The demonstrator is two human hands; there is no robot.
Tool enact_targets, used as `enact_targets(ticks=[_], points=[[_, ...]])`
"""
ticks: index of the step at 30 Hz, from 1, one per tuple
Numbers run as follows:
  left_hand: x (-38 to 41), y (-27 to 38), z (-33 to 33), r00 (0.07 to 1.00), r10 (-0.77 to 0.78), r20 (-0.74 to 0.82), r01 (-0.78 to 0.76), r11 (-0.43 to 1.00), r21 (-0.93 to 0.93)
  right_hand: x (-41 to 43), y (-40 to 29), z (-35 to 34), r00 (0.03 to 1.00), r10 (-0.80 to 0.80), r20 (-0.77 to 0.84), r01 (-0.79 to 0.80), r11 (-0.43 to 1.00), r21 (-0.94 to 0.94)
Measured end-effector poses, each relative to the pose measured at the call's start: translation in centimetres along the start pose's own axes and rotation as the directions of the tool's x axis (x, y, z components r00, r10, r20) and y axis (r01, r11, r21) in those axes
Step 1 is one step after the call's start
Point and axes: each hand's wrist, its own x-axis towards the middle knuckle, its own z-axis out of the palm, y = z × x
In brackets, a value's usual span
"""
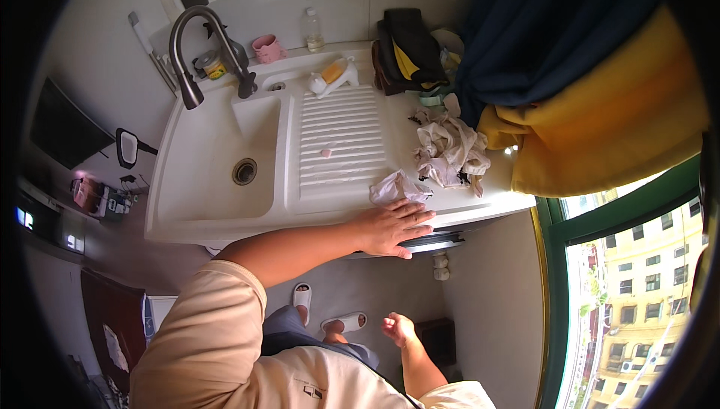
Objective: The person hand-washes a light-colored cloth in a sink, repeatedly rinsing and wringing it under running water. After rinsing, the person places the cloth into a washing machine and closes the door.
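Note:
My left hand [394, 230] lies palm down across the front edge of a white sink counter, fingers apart. Its fingertips are beside a small crumpled white cloth [396, 187]; whether they touch it is unclear. A heap of crumpled pale garments with dark trim [453, 147] lies farther right on the counter. Low in front of my body hangs my right hand [398, 329], its fingers loosely curled, with nothing visible in it. A small pink piece, perhaps soap [326, 153], rests on the ribbed washboard [343, 122]. Behind it is a white bottle with an orange label [334, 75].
The sink basin [214, 184] and its arched metal faucet [185, 80] are at left. A pink cup [269, 49] and clear bottle [314, 29] stand along the back. Folded dark cloths [413, 49] lie near blue and yellow curtains [596, 144]. A green-framed window [554, 296] is at right.

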Motion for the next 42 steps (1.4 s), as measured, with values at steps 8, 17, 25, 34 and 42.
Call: enact_targets(ticks=[8,17,25,34,42], points=[[-0.8,-0.5,1.0,0.989,0.046,-0.139,-0.063,0.990,-0.124,-6.3,0.5,3.7,0.985,-0.174,-0.018,0.164,0.957,-0.241],[-4.9,0.1,-4.9,0.807,0.030,-0.590,-0.283,0.896,-0.342,-15.8,-7.5,17.7,0.512,-0.835,-0.201,0.785,0.550,-0.285],[-24.7,-2.8,-12.0,0.812,-0.251,-0.526,-0.106,0.824,-0.557,-18.2,-18.9,33.1,0.179,-0.967,0.180,0.750,0.015,-0.661],[-40.5,-2.7,-12.2,0.505,-0.735,-0.453,0.337,0.651,-0.680,-10.8,-30.3,43.4,0.172,-0.878,0.446,0.418,-0.345,-0.840],[-42.9,-0.8,-10.7,0.283,-0.877,-0.389,0.496,0.481,-0.723,-8.3,-32.8,43.3,0.293,-0.809,0.510,0.410,-0.375,-0.831]])
